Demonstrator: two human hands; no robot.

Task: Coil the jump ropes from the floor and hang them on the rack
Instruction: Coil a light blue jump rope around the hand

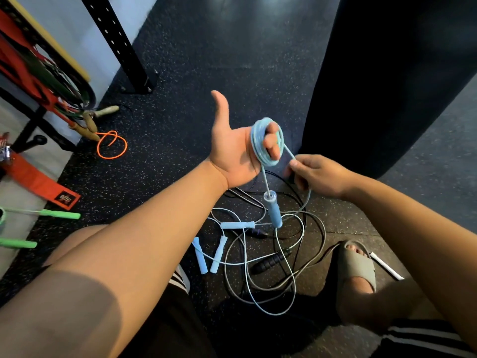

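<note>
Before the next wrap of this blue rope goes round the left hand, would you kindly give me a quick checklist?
1. Coil seated round fingers of left hand: ok.
2. Right hand pinches the free strand: ok.
3. Dangling handle clear of the floor pile: cannot tell.
4. Free strand untangled from that pile: not ok, it crosses other cords there.
5. Rack has room for another rope: cannot tell.

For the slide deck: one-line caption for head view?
Left hand holds a light-blue jump rope coiled round its fingers; right hand pinches the strand; one handle dangles above tangled ropes.
</note>
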